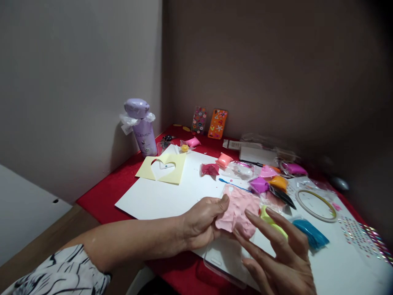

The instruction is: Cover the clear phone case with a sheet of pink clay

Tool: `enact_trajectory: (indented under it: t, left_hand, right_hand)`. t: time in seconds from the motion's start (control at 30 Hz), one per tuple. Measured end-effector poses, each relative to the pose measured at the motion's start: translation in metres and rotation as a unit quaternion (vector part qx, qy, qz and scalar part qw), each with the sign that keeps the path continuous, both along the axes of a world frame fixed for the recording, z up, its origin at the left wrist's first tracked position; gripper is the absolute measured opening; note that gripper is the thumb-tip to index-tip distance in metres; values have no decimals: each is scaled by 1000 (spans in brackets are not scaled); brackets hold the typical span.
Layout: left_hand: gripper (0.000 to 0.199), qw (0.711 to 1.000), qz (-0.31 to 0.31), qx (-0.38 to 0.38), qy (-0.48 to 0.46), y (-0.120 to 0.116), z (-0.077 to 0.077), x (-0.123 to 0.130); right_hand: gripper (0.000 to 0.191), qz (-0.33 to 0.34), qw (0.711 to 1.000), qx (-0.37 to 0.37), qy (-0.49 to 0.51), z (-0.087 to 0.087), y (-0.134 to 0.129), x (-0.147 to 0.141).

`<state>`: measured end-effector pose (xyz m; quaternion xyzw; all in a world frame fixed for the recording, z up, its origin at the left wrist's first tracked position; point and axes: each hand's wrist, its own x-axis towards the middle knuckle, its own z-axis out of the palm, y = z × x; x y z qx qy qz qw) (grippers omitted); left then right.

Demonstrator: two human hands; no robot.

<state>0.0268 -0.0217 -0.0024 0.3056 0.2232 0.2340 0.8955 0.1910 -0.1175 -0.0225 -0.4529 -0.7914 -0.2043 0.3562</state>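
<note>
My left hand grips a phone case by its left side, thumb on top. A thin, uneven layer of pale pink clay covers most of the case, and a clear corner shows at its upper left. My right hand is over the case's lower right with fingers apart. Its fingertips are at the clay's edge; whether they press on it I cannot tell. Below the hands, a clear plastic tray or lid lies at the near edge of the white board.
Packets of coloured clay, including a blue packet, lie right of the hands. A blue tool, a hoop and rhinestone sheets lie around. Yellow heart-cut paper, a purple bottle and an orange decorated case are farther back.
</note>
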Motion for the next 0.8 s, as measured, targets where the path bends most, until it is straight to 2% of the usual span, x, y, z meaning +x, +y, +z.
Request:
enact_trajectory:
  t: [0.23, 0.43, 0.57, 0.8]
  left_hand:
    - [43, 1000, -3, 12, -1, -4, 2, 3]
    - [45, 999, -19, 8, 40, -7, 3, 2]
    - [47, 999, -34, 11, 24, -9, 4, 2]
    - [39, 1000, -20, 3, -7, -4, 0, 1]
  right_hand:
    - [31, -18, 997, -9, 72, 3, -5, 3]
    - [39, -35, 998, -32, 46, 0, 3, 3]
    - [35, -43, 998, -21, 47, 0, 2, 2]
    - [32, -13, 998, -28, 48, 0, -2, 1]
